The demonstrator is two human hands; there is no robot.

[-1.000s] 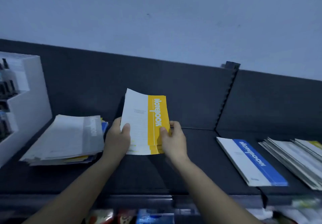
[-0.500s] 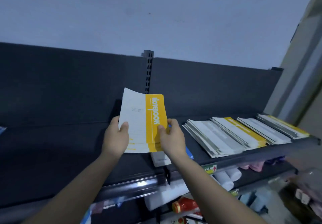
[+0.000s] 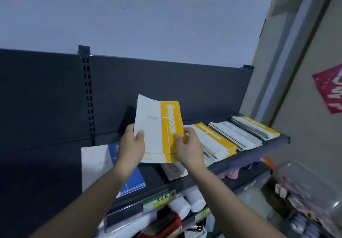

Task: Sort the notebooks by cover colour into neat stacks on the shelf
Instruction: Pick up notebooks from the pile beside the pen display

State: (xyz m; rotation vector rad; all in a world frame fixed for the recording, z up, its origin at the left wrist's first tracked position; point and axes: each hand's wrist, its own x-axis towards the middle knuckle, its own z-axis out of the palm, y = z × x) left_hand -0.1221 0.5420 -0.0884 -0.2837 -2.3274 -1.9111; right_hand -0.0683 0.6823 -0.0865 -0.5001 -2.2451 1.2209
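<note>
Left hand (image 3: 131, 146) and right hand (image 3: 188, 146) clamp fingers on opposite edges of yellow notebooks (image 3: 159, 130), apparently squaring them above the shelf (image 3: 240, 157) near the yellow stack (image 3: 216, 139).

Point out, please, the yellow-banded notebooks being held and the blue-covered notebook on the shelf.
Held yellow-banded paper notebooks (image 3: 171, 126): head view, on the yellow band.
Flat blue-covered notebook (image 3: 134, 181): head view, on the blue cover's lower part.

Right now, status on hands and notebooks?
Left hand and right hand grip yellow notebooks above shelf. Yellow stack just right. Nothing blocking.
</note>
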